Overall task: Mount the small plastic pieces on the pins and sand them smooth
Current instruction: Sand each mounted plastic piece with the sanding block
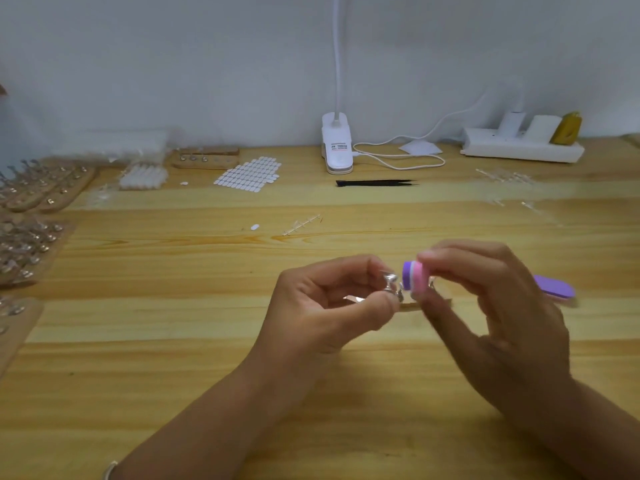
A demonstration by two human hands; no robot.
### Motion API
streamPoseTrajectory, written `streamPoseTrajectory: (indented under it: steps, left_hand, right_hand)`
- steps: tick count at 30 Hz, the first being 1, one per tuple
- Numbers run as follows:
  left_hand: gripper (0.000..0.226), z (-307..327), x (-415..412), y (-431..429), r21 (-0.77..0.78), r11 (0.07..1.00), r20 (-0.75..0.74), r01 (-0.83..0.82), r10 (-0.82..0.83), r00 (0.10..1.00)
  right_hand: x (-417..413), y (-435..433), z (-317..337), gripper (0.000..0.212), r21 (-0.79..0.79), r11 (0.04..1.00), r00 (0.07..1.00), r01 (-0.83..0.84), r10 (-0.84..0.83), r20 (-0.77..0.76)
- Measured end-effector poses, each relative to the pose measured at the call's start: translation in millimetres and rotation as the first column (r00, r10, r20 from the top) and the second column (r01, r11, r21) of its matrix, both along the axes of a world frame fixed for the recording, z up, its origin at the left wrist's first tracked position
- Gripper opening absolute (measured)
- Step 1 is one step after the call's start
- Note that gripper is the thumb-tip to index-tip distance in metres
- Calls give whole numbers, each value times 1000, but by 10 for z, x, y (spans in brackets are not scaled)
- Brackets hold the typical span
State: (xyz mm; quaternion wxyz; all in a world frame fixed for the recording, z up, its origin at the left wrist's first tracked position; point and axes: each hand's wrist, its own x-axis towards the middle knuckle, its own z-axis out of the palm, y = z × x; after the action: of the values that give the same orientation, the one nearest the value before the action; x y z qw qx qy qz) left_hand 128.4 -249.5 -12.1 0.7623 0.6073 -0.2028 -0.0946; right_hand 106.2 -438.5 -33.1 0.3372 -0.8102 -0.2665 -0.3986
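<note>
Two bare forearms, left hand (332,306), right hand (502,306), thin pale bracelet (110,472) — on left forearm

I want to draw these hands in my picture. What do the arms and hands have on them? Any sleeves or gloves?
The left arm and right arm are bare, with no sleeves showing. The left hand and right hand wear no gloves. A thin silvery bracelet circles the left wrist at the picture's bottom edge. The fingers are too blurred to tell about rings.

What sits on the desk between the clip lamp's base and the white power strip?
In the head view, a looped white cable and a flat white packet lie between the clip lamp and the power strip.
</note>
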Motion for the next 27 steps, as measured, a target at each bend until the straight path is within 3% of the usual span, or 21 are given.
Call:
streamPoseTrajectory:
  steps: [3,7,11,13,16,20,24,27]
  left_hand:
    - [20,8,12,1,-85,991,-57,106,-111,992]
    - [18,-15,29,0,-141,977,-141,163,-182,973]
    - [21,-31,55,-7,-210,945,-237,251,-298,925]
    - [18,-37,68,3,-234,934,-256,269,-326,910]
    - [19,-46,63,2,-239,928,-255,287,-345,903]
    - [26,-50,68,11,-219,927,-266,304,-357,895]
    - [24,-36,95,42,-158,937,-241,313,-344,907]
    - [27,-39,95,26,-154,936,-252,318,-348,903]
  right_hand:
    - [10,-2,6,30,-47,999,999,17,-15,41]
    - [11,-40,28,31,34,998,999,50,-50,17]
    - [-25,14,5,31,-54,999,995,-6,11,101]
    - [22,-53,6,34,-25,998,996,55,-53,70]
    - [2,-67,11,37,46,998,998,32,-35,51]
    - [-28,-24,3,30,-63,998,992,-14,22,122]
    - [27,-108,43,32,8,998,993,64,-64,102]
    - [-37,-53,3,30,-41,999,990,-3,9,142]
